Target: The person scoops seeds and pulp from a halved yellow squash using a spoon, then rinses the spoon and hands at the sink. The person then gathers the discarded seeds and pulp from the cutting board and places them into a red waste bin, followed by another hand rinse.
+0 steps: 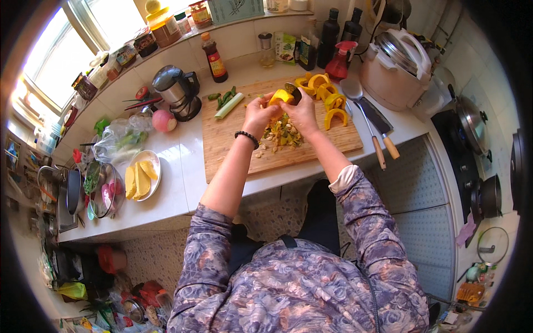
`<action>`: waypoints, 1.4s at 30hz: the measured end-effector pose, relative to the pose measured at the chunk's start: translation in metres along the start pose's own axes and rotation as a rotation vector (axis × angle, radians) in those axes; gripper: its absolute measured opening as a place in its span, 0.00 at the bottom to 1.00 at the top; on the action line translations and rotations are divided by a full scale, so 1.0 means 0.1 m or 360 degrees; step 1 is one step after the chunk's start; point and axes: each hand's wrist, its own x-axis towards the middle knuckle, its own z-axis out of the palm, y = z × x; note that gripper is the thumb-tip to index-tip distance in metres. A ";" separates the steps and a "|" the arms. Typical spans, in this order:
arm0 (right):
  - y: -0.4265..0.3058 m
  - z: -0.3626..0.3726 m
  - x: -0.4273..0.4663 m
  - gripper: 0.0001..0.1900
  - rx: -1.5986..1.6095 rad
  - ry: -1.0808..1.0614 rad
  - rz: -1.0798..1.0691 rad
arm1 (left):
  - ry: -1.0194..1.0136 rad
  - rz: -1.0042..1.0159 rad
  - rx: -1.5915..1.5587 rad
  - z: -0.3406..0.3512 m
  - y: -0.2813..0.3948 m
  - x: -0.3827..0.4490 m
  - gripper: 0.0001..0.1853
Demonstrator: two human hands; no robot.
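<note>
A yellow pumpkin piece [281, 97] is held in the fingers of my left hand [259, 111] above the wooden cutting board [227, 143]. My right hand [305, 113] grips a dark, curved, spoon-like thing [294, 93] against the piece; fingers hide part of it, so its exact kind is unclear. Below both hands lies a heap of pumpkin seeds and stringy pulp [284, 134]. Several curved pumpkin slices [327, 92] rest on the board's far right. Green peppers [227, 98] and a pale green stalk piece [229, 106] sit at its far left.
Right of the board lie a kitchen knife [374, 114] and a turner [364, 112], near a pressure cooker [393, 75]. A grinder [177, 93] and sauce bottle [215, 58] stand behind. On the left are a plate [155, 188] of yellow slices and a clear bowl [118, 200].
</note>
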 end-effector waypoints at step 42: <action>-0.12 -0.31 0.13 0.11 0.0479 -0.0332 0.0348 | 0.0309 -0.0019 0.0097 -0.17 0.05 -0.18 0.15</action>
